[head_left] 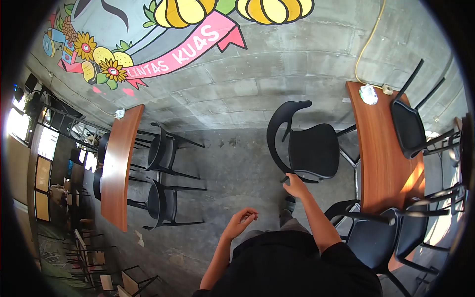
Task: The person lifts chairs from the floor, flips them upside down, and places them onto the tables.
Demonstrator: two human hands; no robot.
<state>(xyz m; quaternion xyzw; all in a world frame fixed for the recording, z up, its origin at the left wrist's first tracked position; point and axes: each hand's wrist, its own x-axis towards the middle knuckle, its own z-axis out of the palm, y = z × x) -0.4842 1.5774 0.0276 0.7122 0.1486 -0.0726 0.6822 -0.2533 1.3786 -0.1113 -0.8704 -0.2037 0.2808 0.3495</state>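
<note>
A black chair point(314, 151) with a curved backrest stands upright on the floor, to the left of the right-hand wooden table point(373, 148). My right hand point(296, 186) is closed around the near end of its curved back. Nothing is in my left hand point(241, 221), which hangs in front of my body, its fingers loosely bent and apart. That hand touches no furniture. The chair's seat faces the table, and its legs are partly hidden beneath the seat.
Several black chairs stand around the left wooden table point(116, 168). One chair point(409, 123) rests on the right table; more chairs point(373, 237) crowd its near end. A clear plastic bundle point(368, 94) lies by a socket box point(387, 89). A painted block wall point(237, 79) closes the far side.
</note>
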